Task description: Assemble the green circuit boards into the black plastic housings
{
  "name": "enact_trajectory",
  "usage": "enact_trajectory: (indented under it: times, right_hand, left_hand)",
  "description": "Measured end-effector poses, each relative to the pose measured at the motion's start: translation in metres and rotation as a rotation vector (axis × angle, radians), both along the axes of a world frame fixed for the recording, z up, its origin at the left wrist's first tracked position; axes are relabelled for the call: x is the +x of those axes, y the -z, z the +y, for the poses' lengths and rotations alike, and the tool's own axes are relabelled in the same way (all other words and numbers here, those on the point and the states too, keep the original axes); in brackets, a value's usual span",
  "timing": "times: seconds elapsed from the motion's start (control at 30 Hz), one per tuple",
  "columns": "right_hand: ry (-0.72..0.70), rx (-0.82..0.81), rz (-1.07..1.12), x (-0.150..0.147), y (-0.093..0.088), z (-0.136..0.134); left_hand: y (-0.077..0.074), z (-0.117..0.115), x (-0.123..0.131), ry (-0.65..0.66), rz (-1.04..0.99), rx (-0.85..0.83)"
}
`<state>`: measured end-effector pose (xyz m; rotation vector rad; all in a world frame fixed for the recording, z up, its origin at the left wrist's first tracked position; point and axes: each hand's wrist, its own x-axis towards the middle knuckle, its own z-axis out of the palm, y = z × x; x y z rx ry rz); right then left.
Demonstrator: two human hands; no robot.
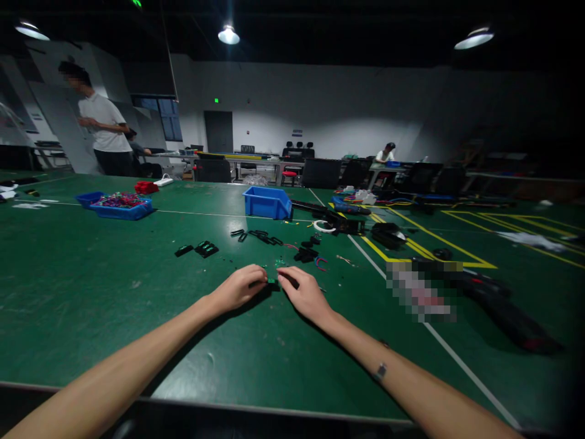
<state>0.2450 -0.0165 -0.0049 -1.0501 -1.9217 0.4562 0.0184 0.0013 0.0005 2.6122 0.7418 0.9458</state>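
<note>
Both my hands meet low over the green table [150, 329]. My left hand [241, 286] is closed, its fingertips pinching the left end of a small black piece with a green part [273, 281]. My right hand [302, 294] is closed at the other side of that piece, its thumb and fingers drawn together; what lies between them is too small to make out. Just beyond the fingertips are tiny green bits [280, 262]. Farther left lie black pieces with green boards [206, 249], and several black frame-shaped parts [260, 236] lie ahead.
A blue bin [267, 203] stands ahead, and a blue tray of coloured wires [121, 207] is at the far left. Black parts [307, 253], a blue tool [350, 207] and a long black tool [507, 311] lie to the right. A person [105, 128] stands beyond the table.
</note>
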Motion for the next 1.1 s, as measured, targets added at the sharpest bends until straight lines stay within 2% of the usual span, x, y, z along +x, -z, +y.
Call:
enact_trajectory:
  times: [0.2, 0.33, 0.47, 0.6, 0.7, 0.8, 0.93, 1.1]
  right_hand:
    - [-0.173, -0.357, 0.246, -0.003, 0.004, 0.002]
    - [-0.23, -0.411, 0.317, -0.006, 0.003, -0.001]
    - [-0.244, -0.411, 0.347, -0.007, 0.002, -0.002]
    - [-0.241, -0.393, 0.384, -0.007, 0.0, -0.004]
    - [-0.22, -0.383, 0.405, -0.008, -0.002, -0.006]
    - [-0.195, -0.377, 0.421, -0.009, -0.002, -0.008]
    - [-0.198, -0.354, 0.432, -0.011, -0.002, -0.011]
    - [-0.18, -0.321, 0.46, -0.016, -0.002, -0.014]
  left_hand:
    - [0.001, 0.0, 0.002, -0.032, 0.041, 0.232]
    - [0.002, -0.001, 0.003, -0.042, 0.057, 0.295]
    - [0.0, -0.004, 0.004, -0.026, 0.025, 0.286]
    - [-0.005, -0.009, 0.006, -0.021, -0.093, 0.174]
    - [-0.01, -0.013, 0.007, -0.082, -0.18, 0.045]
    - [-0.012, -0.016, 0.009, -0.154, -0.227, -0.148]
    - [-0.009, -0.019, 0.016, -0.17, -0.245, -0.392]
    - [-0.002, -0.024, 0.028, -0.226, -0.315, -0.456]
